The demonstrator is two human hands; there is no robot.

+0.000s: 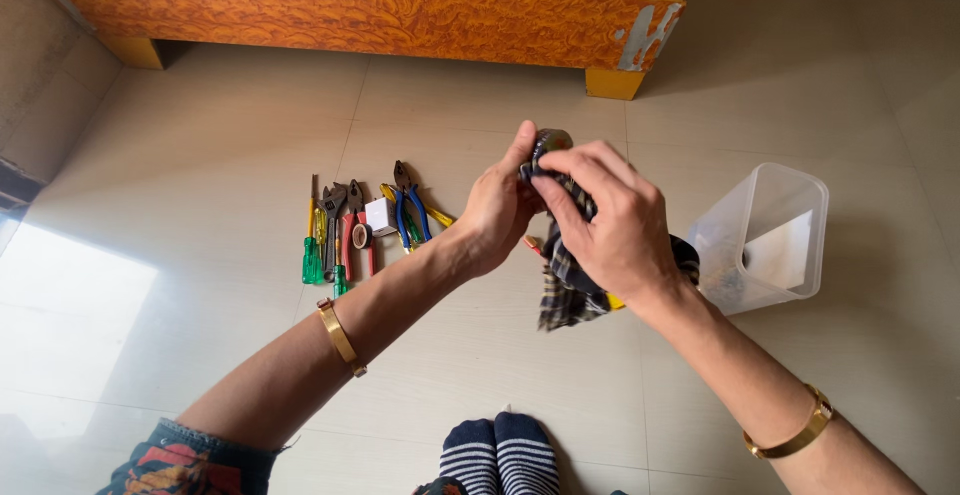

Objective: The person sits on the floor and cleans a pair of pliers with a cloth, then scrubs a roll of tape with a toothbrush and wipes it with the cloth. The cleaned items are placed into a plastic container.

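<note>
Clear plastic container [765, 235] tipped sideways, right hand [610, 220] gripping checked cloth [570, 290]

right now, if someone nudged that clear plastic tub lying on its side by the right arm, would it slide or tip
The clear plastic tub looks thin-walled and nearly empty, so it is probably light and would likely skid on the glossy tile floor. Its flat, boxy sides make rolling unlikely. Lying with its mouth sideways, it may spill the small bits inside.

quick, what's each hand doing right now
left hand: closed on a small dark round object
right hand: closed on a checked cloth, pressed to that object
</note>
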